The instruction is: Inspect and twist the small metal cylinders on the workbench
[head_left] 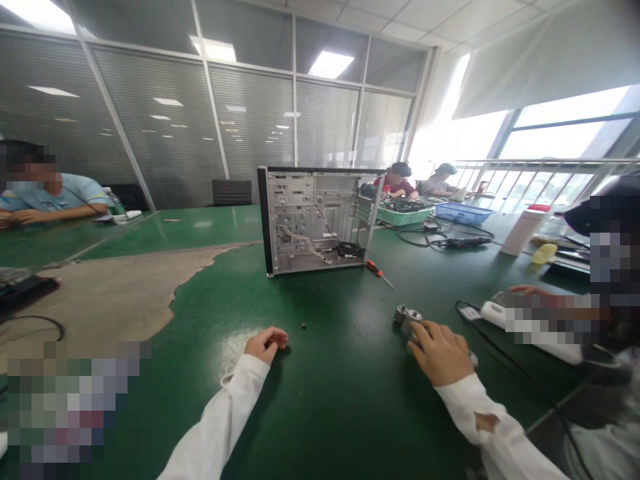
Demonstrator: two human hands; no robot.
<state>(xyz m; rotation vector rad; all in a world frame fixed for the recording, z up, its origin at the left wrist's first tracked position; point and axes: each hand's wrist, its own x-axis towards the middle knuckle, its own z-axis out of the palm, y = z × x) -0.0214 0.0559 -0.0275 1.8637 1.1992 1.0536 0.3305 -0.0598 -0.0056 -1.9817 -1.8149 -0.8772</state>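
Note:
An open desktop computer case [315, 220] stands upright on the green mat, with its bare metal side and loose wires facing me. My right hand [440, 353] rests over a small grey metal part [407, 315] and seems to grip it, though the fingers hide part of it. My left hand [266, 344] lies curled on the mat, holding nothing. A small dark screw [303, 325] sits a little to the right of that hand, not touching it. An orange-handled screwdriver [377, 272] lies just beyond the case's front right corner.
A co-worker's arm and hand [545, 310] reach in from the right above a white power strip [525, 330]. Beyond the case stand a green parts tray [405, 216] and a blue plastic basket [463, 213]. A white bottle [523, 230] stands further right.

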